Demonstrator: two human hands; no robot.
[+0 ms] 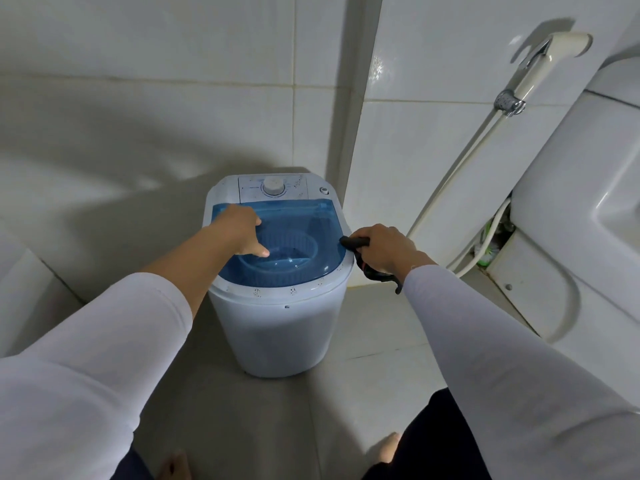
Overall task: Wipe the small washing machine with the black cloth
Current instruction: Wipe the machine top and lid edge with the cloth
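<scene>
Right hand (384,249) apparently gripping black cloth (356,243)

It was a home bathroom: white wall tiles (173,64), a toilet (588,202) right of the fingers (360,241), a spray hose (533,74) hung above them.

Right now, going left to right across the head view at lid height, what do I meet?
Left hand resting on the blue lid → black cloth at the lid's right edge, gripped by the right hand → white hose → toilet.
</scene>
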